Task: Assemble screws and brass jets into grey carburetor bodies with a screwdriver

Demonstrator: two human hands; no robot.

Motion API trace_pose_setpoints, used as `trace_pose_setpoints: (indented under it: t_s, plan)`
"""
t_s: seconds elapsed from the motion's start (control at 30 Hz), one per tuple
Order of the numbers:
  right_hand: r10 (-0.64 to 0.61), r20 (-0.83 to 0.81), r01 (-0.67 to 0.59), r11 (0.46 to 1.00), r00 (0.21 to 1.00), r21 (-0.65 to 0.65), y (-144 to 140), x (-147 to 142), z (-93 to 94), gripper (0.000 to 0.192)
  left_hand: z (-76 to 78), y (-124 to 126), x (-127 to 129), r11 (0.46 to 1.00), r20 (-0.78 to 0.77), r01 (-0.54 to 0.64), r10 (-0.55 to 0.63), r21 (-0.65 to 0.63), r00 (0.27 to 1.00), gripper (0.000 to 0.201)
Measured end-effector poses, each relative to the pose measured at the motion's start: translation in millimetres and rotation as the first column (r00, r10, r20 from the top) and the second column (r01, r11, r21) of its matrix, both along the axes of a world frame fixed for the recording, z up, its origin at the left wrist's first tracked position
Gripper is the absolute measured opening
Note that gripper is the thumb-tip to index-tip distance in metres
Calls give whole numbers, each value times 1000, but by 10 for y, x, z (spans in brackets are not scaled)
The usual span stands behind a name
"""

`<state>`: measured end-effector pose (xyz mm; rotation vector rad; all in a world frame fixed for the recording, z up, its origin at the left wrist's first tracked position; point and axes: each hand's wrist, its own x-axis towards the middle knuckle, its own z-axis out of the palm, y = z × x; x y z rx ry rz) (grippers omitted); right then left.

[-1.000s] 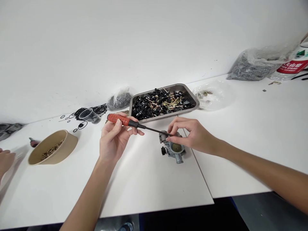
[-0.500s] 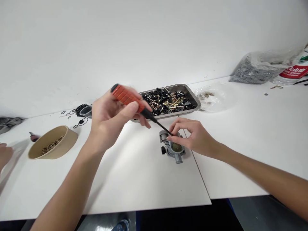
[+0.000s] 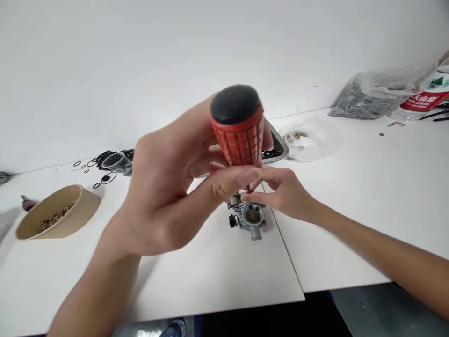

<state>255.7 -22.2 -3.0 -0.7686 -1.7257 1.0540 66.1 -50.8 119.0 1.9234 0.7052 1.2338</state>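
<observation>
My left hand [image 3: 168, 187] grips a screwdriver [image 3: 238, 128] with a red ribbed handle and black cap, held upright close to the camera, its shaft pointing down at a small grey metal carburetor [image 3: 247, 217] on the white table. My right hand [image 3: 284, 194] rests at the top of the carburetor, fingertips pinched around the spot where the screwdriver tip meets it. The tip itself is hidden by my fingers.
A steel tray [image 3: 278, 145] of black and brass parts lies behind my left hand, mostly hidden. A tan bowl [image 3: 56, 217] of small brass parts sits at the left, with black O-rings [image 3: 105, 164] and a clear cup behind. Plastic bags [image 3: 372, 96] lie at the back right.
My left hand has swung the screwdriver from lying nearly flat to standing upright over the carburetor, rising toward the camera. My right hand has stayed on the carburetor.
</observation>
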Motion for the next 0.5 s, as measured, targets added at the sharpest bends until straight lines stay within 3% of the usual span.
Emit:
trace_pose_setpoints:
  t_s: [0.1,0.17,0.4,0.5]
  plan:
    - [40,-50,-38,999,998,33,8,13,8,15,-19,-9,-36,998,31,-8,6,56,999,13]
    - [77,-60,-76,997,995,29,8,15,19,14,-30,46,-50,997,24,65,-66,42,998,15]
    - [146,-36,-148,988,989,-53,-10,-2,33,17,-96,186,-14,996,109,89,-91,20,990,12]
    - [209,47,-205,975,977,-83,5,36,70,19,-95,220,-21,985,106,151,-159,79,982,14]
